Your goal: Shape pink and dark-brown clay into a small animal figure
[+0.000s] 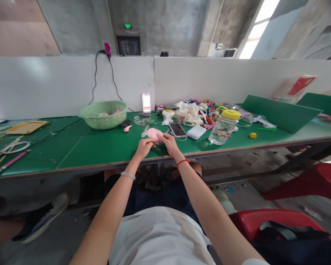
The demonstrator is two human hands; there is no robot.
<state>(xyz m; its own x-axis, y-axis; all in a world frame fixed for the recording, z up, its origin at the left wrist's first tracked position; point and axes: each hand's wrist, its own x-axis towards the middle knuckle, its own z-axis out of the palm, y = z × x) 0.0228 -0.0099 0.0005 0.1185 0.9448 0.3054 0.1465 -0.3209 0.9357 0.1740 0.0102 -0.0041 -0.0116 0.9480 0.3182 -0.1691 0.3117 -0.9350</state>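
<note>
Close to the table's front edge, a soft pink clay-like piece (153, 133) is held up between both hands. My left hand (144, 148) has its fingers closed on the lower left side of it. The fingers of my right hand (168, 143) pinch its right edge. What the piece is exactly, I cannot make out. Just beyond it lie a crumpled clear plastic scrap (145, 131) and a small pink piece (127, 128). A phone (177, 130) lies flat to the right of my right hand, with a white power bank (196, 132) beside it.
A green basket (103, 116) holding pink pieces stands at the back left. On the right are a yellow-lidded water bottle (223, 127), a yellow cap (253, 135) and a heap of colourful bits (206, 106). A lit phone (146, 102) leans against the white partition (182, 79).
</note>
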